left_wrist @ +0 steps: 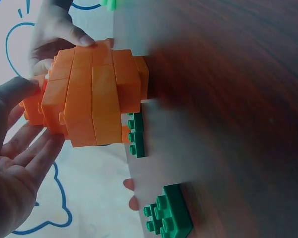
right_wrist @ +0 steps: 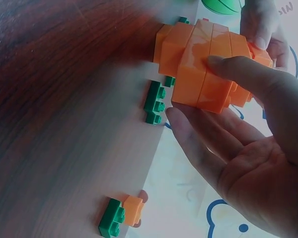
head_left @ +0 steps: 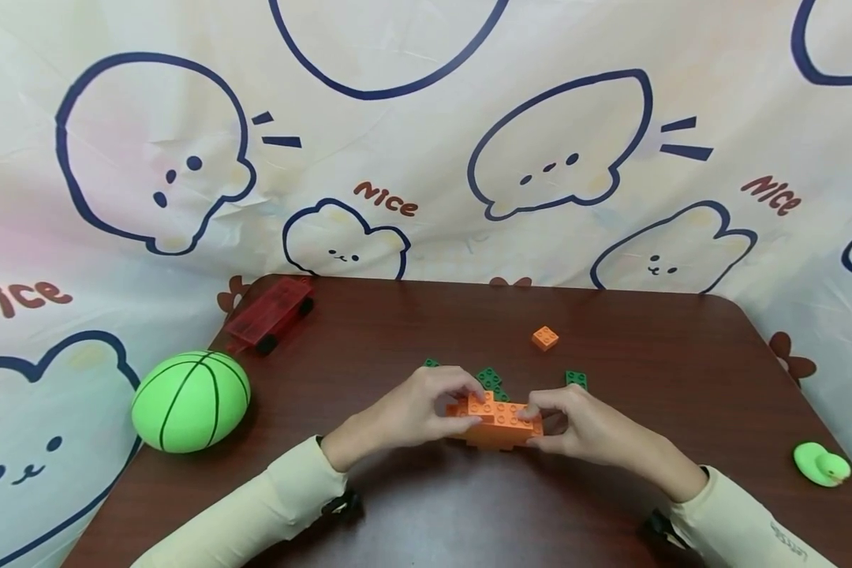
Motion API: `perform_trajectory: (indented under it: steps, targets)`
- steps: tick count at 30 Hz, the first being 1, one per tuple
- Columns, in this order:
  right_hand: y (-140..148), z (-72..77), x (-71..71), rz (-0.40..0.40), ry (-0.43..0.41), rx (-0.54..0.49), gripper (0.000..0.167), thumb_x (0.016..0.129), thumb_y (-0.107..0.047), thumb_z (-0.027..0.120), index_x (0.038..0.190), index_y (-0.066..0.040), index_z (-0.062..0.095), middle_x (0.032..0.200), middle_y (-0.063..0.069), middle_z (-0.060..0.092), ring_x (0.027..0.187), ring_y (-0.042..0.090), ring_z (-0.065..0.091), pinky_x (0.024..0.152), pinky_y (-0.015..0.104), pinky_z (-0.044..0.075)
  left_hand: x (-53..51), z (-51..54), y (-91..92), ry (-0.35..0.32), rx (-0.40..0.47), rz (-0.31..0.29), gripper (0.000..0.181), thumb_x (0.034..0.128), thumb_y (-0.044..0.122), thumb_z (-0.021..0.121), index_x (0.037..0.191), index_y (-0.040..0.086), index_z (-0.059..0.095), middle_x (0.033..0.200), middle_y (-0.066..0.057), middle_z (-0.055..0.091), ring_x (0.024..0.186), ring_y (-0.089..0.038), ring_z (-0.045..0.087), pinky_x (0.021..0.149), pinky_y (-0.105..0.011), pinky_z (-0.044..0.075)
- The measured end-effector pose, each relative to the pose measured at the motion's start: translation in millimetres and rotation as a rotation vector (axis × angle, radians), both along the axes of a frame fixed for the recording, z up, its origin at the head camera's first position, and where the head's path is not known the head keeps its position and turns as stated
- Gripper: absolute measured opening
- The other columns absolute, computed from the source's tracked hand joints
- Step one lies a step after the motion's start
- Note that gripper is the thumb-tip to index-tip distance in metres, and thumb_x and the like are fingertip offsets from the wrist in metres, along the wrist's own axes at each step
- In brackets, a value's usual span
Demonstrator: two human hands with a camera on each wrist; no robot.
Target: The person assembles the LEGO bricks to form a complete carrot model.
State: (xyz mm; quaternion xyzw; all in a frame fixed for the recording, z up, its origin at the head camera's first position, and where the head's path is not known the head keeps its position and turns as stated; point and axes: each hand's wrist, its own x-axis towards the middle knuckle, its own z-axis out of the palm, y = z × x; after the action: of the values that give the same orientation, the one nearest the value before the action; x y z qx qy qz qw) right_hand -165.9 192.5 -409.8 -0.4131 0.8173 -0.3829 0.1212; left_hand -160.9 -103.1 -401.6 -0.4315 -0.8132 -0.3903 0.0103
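- Lower centre: left hand (head_left: 413, 409) and right hand (head_left: 588, 424), fingers curved, grip a stepped, studded, glossy orange block build (head_left: 502, 432).
- Lower left: round, black-lined green ball (head_left: 190, 404).

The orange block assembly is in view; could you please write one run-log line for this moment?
left hand: grips orange block assembly; right hand: grips same assembly; green blocks: on table, beyond assembly; loose orange block: farther back

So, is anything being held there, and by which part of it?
Yes, the orange brick assembly: the left grip holds its left end, the right grip its right end.
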Motion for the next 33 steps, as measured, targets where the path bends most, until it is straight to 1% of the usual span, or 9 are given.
perform_trajectory:
  steps: [5,8,15,16,18,21,23,28,33]
  targets:
    - [0.1,1.1,-1.3,0.011,-0.002,-0.006,0.028,0.084,0.002,0.081,0.096,-0.018,0.065,0.105,0.001,0.078,0.094,0.006,0.073,0.074,0.022,0.061,-1.8,1.3,0.1,0.047,-0.016,-0.033,0.030,0.0938,0.019,0.077,0.123,0.013,0.071,0.111,0.003,0.072,0.091,-0.005,0.062,0.075,-0.021,0.056]
    - [0.2,1.2,-1.8,0.014,0.003,-0.005,0.028,0.084,0.001,0.081,0.096,-0.019,0.065,0.105,0.001,0.077,0.094,0.006,0.074,0.074,0.021,0.061,-2.7,1.9,0.3,0.076,-0.025,-0.053,0.028,0.0945,0.018,0.076,0.122,0.013,0.074,0.110,0.003,0.073,0.091,-0.005,0.063,0.073,-0.021,0.055]
    - [0.0,0.3,-3.5,0.015,0.009,-0.006,0.028,0.084,0.001,0.081,0.096,-0.019,0.065,0.103,-0.001,0.077,0.093,0.005,0.073,0.074,0.024,0.061,-4.5,4.4,0.4,0.099,-0.067,-0.063,0.025,0.0943,0.018,0.075,0.119,0.015,0.076,0.108,0.004,0.072,0.089,-0.002,0.061,0.074,-0.020,0.056]
    - [-0.2,0.0,-3.7,0.013,0.008,-0.004,0.029,0.084,0.001,0.081,0.096,-0.020,0.066,0.104,-0.001,0.077,0.093,0.005,0.073,0.074,0.024,0.062,-4.6,5.8,-0.2,0.096,-0.081,-0.065,0.025,0.0946,0.019,0.075,0.120,0.015,0.076,0.107,0.004,0.071,0.088,-0.003,0.061,0.073,-0.020,0.056]
    - [-1.1,-1.2,-4.1,0.014,0.014,-0.001,0.029,0.084,0.000,0.082,0.097,-0.021,0.066,0.105,-0.001,0.077,0.094,0.005,0.073,0.075,0.024,0.062,-4.8,9.3,-2.1,0.065,-0.109,-0.069,0.025,0.0947,0.019,0.075,0.119,0.015,0.076,0.107,0.005,0.071,0.088,-0.004,0.061,0.075,-0.020,0.056]
    - [-1.9,-2.3,-3.8,0.013,0.023,0.003,0.029,0.084,-0.002,0.082,0.099,-0.022,0.067,0.107,-0.001,0.078,0.098,0.006,0.073,0.076,0.025,0.062,-5.0,14.5,-4.7,0.019,-0.146,-0.074,0.026,0.0948,0.020,0.076,0.120,0.015,0.076,0.108,0.004,0.071,0.089,-0.005,0.062,0.078,-0.019,0.057]
    - [-2.0,-2.2,-3.6,0.012,0.030,0.004,0.029,0.085,-0.002,0.082,0.100,-0.022,0.068,0.108,-0.001,0.078,0.099,0.006,0.072,0.076,0.025,0.062,-5.4,16.0,-5.4,0.009,-0.155,-0.081,0.026,0.0945,0.020,0.076,0.120,0.015,0.076,0.109,0.003,0.072,0.093,-0.004,0.064,0.083,-0.020,0.057]
    - [-0.9,-0.2,-3.5,0.010,0.021,0.001,0.029,0.084,-0.002,0.082,0.098,-0.022,0.067,0.105,-0.002,0.077,0.095,0.005,0.072,0.075,0.024,0.062,-6.5,12.2,-2.1,0.066,-0.146,-0.089,0.026,0.0946,0.021,0.076,0.120,0.014,0.076,0.109,0.001,0.073,0.095,-0.003,0.065,0.085,-0.020,0.058]
    - [-0.4,1.2,-3.8,0.008,0.022,0.003,0.028,0.084,-0.001,0.082,0.097,-0.021,0.067,0.104,-0.002,0.077,0.096,0.005,0.072,0.075,0.025,0.062,-7.0,10.5,-0.1,0.102,-0.150,-0.087,0.024,0.0952,0.022,0.076,0.118,0.015,0.076,0.107,0.002,0.071,0.089,-0.004,0.064,0.079,-0.016,0.056]
